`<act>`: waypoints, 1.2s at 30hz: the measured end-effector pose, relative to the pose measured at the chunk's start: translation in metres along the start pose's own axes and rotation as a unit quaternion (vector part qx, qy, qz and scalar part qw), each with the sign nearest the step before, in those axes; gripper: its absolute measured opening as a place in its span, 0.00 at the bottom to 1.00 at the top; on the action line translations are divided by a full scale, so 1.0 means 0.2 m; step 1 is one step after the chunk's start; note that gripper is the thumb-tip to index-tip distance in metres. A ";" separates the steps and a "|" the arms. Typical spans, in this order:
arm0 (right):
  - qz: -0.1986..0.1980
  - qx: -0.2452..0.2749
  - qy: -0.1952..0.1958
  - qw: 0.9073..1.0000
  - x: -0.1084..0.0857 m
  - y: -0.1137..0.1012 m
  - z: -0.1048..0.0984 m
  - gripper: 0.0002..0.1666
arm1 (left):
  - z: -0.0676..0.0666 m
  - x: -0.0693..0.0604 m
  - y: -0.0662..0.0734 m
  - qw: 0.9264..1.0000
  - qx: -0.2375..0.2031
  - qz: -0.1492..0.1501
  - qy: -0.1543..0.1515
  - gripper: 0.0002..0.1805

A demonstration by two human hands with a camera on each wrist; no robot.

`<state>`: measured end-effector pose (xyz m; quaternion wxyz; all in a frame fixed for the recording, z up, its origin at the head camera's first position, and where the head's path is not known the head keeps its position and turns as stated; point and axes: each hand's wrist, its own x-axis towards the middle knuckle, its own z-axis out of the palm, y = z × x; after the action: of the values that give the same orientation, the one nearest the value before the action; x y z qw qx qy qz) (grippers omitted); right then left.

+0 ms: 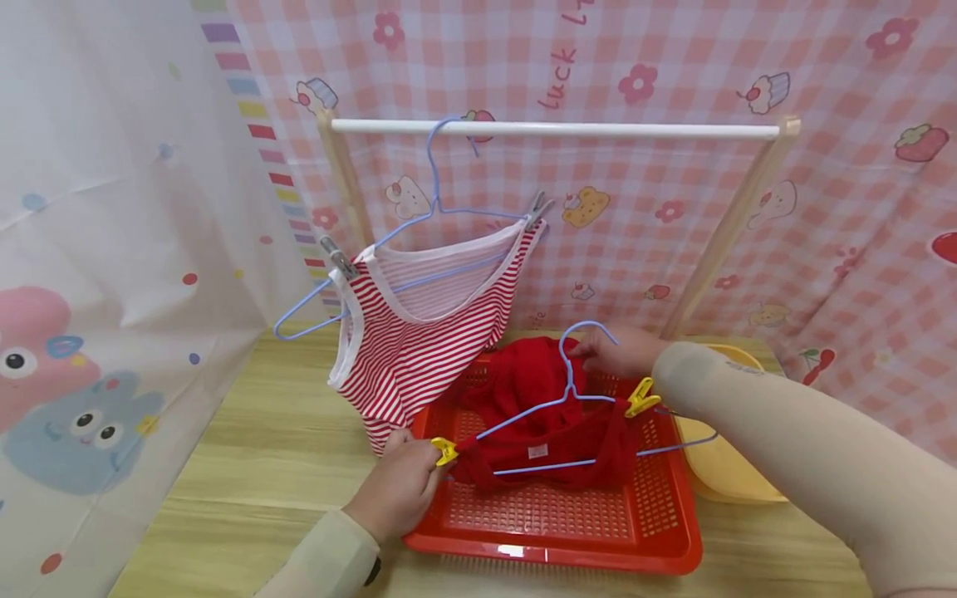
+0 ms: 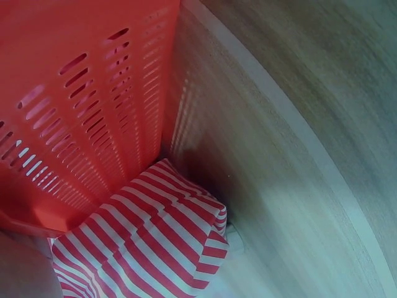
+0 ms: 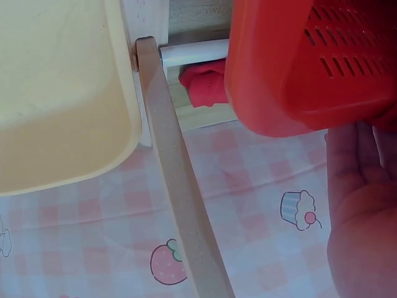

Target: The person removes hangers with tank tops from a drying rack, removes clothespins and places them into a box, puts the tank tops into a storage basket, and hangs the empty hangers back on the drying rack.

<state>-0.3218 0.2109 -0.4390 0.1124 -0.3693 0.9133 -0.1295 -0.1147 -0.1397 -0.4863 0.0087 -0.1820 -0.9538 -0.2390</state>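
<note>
A red garment (image 1: pixel 523 374) with yellow clothespins (image 1: pixel 641 399) at its shoulders hangs on a blue hanger (image 1: pixel 571 382) over a red basket (image 1: pixel 549 544). My left hand (image 1: pixel 396 486) grips the hanger's left end beside the other yellow clothespin (image 1: pixel 444 451); its fingertips are largely hidden. Behind the hanger's hook, my right hand (image 1: pixel 624 349) pinches the red cloth at the basket's back. A red-and-white striped tank top (image 1: pixel 426 357), fastened with grey clothespins (image 1: pixel 535 212), hangs at the left on another blue hanger (image 1: pixel 436 166). Its striped hem (image 2: pixel 146 230) shows against the basket in the left wrist view.
The second hanger hooks over a white rail (image 1: pixel 598 129) between wooden posts (image 1: pixel 728 224). A yellow basin (image 1: pixel 736 465) stands right of the basket, partly behind the right forearm. Wood-grain table (image 1: pixel 262 465) extends at the left, and a checked curtain (image 1: pixel 673 50) hangs behind.
</note>
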 end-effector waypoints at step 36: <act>0.039 0.179 -0.123 0.975 -0.16 -0.21 -0.19 0.14 | 0.01 0.01 -0.01 0.999 0.016 0.019 0.020 0.10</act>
<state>-0.2843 0.2094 -0.3857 0.2928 -0.3207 0.8683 -0.2397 -0.1160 -0.1394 -0.4881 0.0349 -0.1950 -0.9536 -0.2267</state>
